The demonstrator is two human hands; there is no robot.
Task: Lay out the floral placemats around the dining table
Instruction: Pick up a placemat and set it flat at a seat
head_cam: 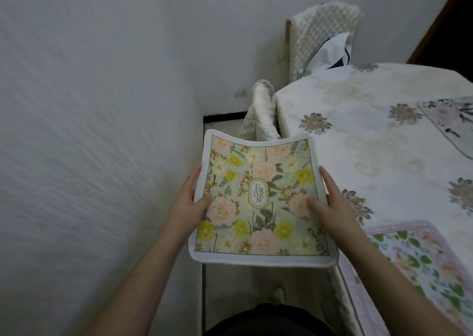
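Both hands, left hand (190, 197) and right hand (326, 202), grip the yellow floral placemat (258, 200) by its side edges, in the narrow gap between wall (89, 131) and dining table (358, 136). Two more placemats are cut off at right.

Both bare forearms stretched forward from the near edge, left hand (190, 195) and right hand (326, 200) level with each other, thumbs lying on top and fingers curled underneath, gripping the left and right edges of a yellow-and-pink floral fabric placemat (258, 200) held between them.
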